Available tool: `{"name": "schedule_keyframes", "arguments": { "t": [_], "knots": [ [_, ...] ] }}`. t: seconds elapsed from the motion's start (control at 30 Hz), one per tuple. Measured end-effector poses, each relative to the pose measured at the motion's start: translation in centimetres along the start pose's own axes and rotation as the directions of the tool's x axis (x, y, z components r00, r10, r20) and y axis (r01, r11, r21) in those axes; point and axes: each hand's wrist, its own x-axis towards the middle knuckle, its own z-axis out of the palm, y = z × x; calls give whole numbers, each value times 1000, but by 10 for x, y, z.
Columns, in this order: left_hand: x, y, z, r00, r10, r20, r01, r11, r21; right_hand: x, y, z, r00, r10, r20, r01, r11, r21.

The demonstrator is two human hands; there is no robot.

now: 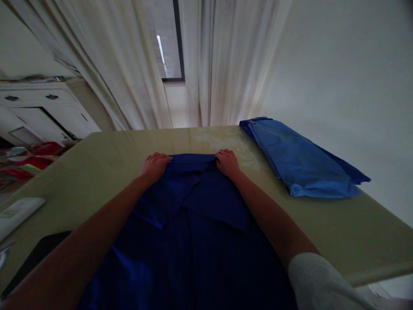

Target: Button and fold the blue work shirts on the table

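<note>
A dark blue collared shirt (206,241) lies on the table with its collar at the far end and its body running toward me. At the collar's left corner, my left hand (156,166) is closed on the cloth. My right hand (227,162) grips the right corner the same way, with fingers curled over the edge. Between them the collar's top edge is nearly straight. Both collar points fall toward me, and a front placket runs down the middle. The shirt's lower part goes out of view at the bottom.
Folded blue garments (303,159) lie stacked at the table's right side, by the wall. The pale yellow-green table (97,172) carries a white object (19,213) and a black flat thing (45,245) at left. Curtains (226,64) hang behind; a white cabinet (41,101) stands at far left.
</note>
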Motion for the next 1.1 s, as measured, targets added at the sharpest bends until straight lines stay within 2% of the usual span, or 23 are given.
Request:
{"name": "schedule_keyframes", "arguments": {
  "t": [0.17,0.3,0.37,0.47,0.53,0.63,0.73,0.8,0.9,1.0,1.1],
  "knots": [
    [-9,-19,7,987,122,100,-117,992,-56,-1,-7,-5,996,65,56,-66,998,5],
    [-13,-33,11,999,19,37,-19,1000,18,-1,-10,-7,992,126,-17,-125,992,20],
    [-14,-38,14,995,-51,80,47,997,57,-1,-8,-6,997,80,10,-80,997,17],
    [-17,-42,14,976,-122,182,103,988,111,1,-5,-2,993,35,116,-35,999,1],
    [-19,-37,11,968,-138,212,106,982,155,2,-3,1,987,48,152,-49,999,2],
    [-28,-16,7,976,-116,186,83,981,174,2,0,3,994,33,100,-37,999,36],
    [-50,16,11,993,-19,120,12,998,61,0,0,4,998,-65,4,64,994,85],
    [-69,36,16,992,44,118,-43,999,-6,-1,1,5,992,-129,1,128,985,117],
    [-100,50,16,984,84,160,-80,996,-32,-1,2,7,991,-132,37,124,979,161],
    [-132,39,3,980,75,182,-76,997,-4,1,4,10,994,-98,42,89,980,180],
    [-164,11,-14,985,-8,172,-2,998,59,3,3,11,995,-91,37,83,980,181]
  ]
}}
